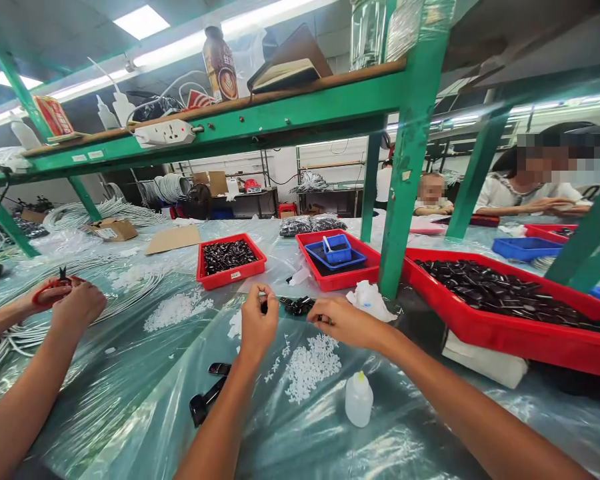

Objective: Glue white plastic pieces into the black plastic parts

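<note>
My left hand [260, 320] is closed, with a small black plastic part [264, 307] pinched between thumb and fingers. To its right, my right hand [343, 323] has its fingers bent together at the edge of a small heap of black plastic parts [296, 306]; what its fingertips hold is too small to make out. Below the hands lies a spread of tiny white plastic pieces [313, 367]. A white squeeze bottle [359, 403] with a yellowish tip stands nearer me. Black objects [203, 403] lie beside my left forearm, partly covered by it.
At left, a co-worker's hands [75, 303] hold red-handled cutters [50, 293] near coiled grey cables [25, 333]. Red trays of black parts [231, 285] [480, 340] stand behind and right. A green post [403, 167] rises beyond my right hand. Another person sits far right.
</note>
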`<state>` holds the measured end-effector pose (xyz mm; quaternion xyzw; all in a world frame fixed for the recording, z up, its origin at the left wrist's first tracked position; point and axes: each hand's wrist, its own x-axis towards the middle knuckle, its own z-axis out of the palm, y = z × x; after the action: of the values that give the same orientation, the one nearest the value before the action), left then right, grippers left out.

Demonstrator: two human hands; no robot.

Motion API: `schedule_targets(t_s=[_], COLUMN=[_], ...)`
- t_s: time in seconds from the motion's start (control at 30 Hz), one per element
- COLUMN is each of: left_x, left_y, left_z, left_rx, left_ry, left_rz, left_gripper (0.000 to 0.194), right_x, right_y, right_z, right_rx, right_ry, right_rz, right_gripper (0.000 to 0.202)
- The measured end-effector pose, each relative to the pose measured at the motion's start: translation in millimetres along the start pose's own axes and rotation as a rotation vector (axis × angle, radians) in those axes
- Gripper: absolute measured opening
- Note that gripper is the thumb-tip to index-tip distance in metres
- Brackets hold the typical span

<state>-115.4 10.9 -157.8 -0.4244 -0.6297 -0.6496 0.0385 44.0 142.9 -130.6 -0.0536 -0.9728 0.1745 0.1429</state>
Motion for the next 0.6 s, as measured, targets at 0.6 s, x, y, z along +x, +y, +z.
schedule_targets(t_s=[0.6], left_x=[-9], left_y=[-27], left_z=[-3.6], left_rx=[0.217], left_ry=[-0.145], left_rz=[-0.067], left_gripper=[0.034], right_x=[7], right_y=[-1], right_z=[21], right_rx=[-0.426], right_ry=[-0.386], right_rz=[0.119], right_gripper=[0.013])
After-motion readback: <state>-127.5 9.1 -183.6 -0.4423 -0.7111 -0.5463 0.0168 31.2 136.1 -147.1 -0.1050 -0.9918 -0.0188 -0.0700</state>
